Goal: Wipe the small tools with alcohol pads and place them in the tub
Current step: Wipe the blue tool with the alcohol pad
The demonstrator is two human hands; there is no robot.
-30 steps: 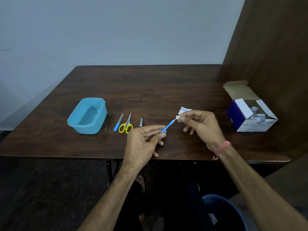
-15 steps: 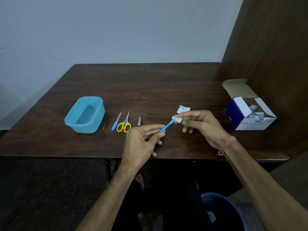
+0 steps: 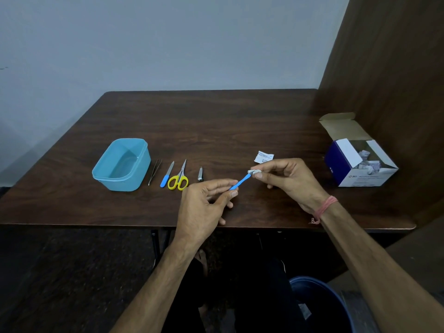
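While both hands grip, one blue-handled tool (image 3: 240, 182) is under wiping.
Left hand (image 3: 204, 205) pinches its handle; right hand (image 3: 286, 179) pinches one alcohol pad (image 3: 254, 172) round its tip. Four tools lie beside one empty tub (image 3: 105, 174): tweezers (image 3: 154, 171), file (image 3: 167, 175), scissors (image 3: 179, 180), clipper (image 3: 200, 174).

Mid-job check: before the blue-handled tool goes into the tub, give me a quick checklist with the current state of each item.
1. Left hand pinches the blue-handled tool by its handle: ok.
2. Right hand pinches the alcohol pad around the tool's tip: ok.
3. Tip fully wiped: cannot tell, the pad hides it.
4. Tub is open and upright at the left: ok.
5. Path to the tub passes over the tweezers, nail file, scissors and nail clipper; carried above them, ok.
6. Torn wrapper lies on the table, out of the path: ok.
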